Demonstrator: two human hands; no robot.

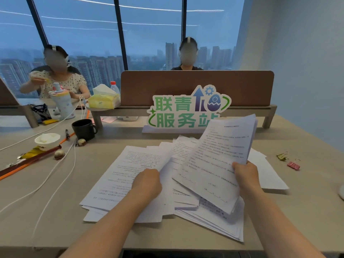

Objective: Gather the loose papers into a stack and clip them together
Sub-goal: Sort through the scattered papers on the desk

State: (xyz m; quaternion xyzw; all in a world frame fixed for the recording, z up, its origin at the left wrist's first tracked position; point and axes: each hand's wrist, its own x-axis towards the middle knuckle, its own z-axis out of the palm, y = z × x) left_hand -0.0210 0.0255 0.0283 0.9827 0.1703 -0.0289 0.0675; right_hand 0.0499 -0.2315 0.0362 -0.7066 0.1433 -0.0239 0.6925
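White printed sheets lie fanned and overlapping across the middle of the beige table (186, 237), the loose papers (126, 175) spreading out to the left and a thinner layer showing under the person's arms. The right hand (245, 175) pinches a gathered bundle (221, 161) by its lower right edge, holding it tilted up off the spread; the bundle looks several sheets thick and its top edge flops a little. The left hand (147, 183) is curled at the edge of a sheet on the pile, though whether it grips the sheet or only presses on it cannot be told. Paper like this is light, limp and slick, so sheets will likely slide apart unless held at an edge and squared against the table. Two binder clips, a green clip (282, 156) and a pink clip (293, 165), wait well apart to the right.
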